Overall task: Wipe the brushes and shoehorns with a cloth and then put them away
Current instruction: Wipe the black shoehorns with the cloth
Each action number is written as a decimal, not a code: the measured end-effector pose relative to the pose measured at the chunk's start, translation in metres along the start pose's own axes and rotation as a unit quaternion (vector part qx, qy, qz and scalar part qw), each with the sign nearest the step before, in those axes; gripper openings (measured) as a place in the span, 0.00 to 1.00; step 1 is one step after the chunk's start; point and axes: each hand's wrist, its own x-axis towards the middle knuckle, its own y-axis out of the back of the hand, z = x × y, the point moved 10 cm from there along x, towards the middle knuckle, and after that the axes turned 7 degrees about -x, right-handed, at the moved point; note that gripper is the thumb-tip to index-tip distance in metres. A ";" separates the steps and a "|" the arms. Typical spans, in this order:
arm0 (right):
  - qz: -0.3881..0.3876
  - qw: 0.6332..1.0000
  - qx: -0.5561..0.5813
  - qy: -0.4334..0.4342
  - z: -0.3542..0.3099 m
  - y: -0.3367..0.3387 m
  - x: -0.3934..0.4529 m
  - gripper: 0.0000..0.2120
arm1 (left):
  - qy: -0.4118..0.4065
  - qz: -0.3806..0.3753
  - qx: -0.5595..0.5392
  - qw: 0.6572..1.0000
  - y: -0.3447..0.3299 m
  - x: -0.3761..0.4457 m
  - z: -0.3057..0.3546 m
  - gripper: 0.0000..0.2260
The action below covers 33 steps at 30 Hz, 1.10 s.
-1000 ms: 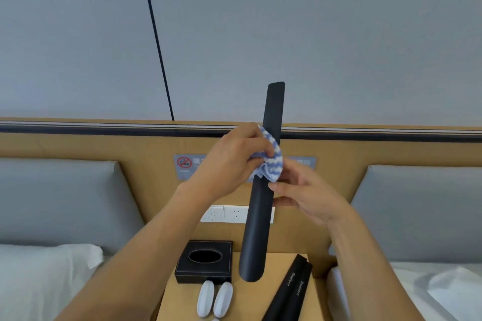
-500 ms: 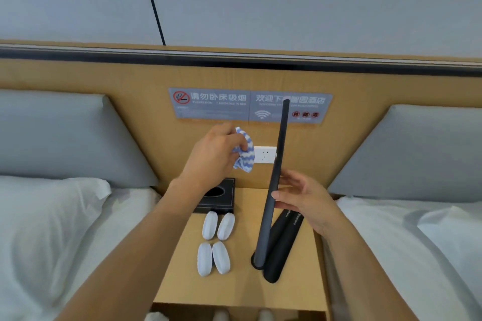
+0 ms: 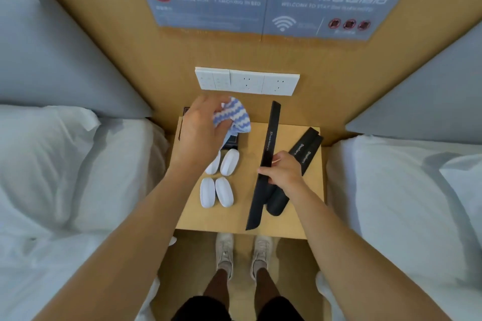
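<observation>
Here, long black shoehorn [image 3: 266,161], white lettering

- Long shoehorn [image 3: 268,143]: matt black, smooth, plastic-looking.
- Cloth [image 3: 233,116]: soft, fluffy weave, blue-and-white wavy stripes.
- Four white brushes [image 3: 217,177]: smooth plastic backs, slight sheen.
- Bedside table [image 3: 242,219]: light wood-look top, matt.
- Socket panel [image 3: 247,81]: glossy white plastic.

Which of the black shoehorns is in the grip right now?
The long shoehorn, held on edge by the right hand. The two shoehorns at its right lie untouched on the nightstand.
</observation>
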 end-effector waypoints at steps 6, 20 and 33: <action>-0.003 0.997 -0.064 -0.048 0.019 -0.040 0.045 0.23 | 0.193 0.042 -0.182 0.963 -0.022 -0.022 -0.084 0.12; 0.013 0.975 -0.206 -0.086 0.035 -0.100 0.131 0.25 | 0.257 0.055 -0.178 0.948 -0.052 -0.040 -0.158 0.07; 0.225 0.918 -0.273 -0.179 0.105 0.005 0.112 0.35 | 0.246 0.033 -0.204 0.947 -0.068 -0.032 -0.148 0.06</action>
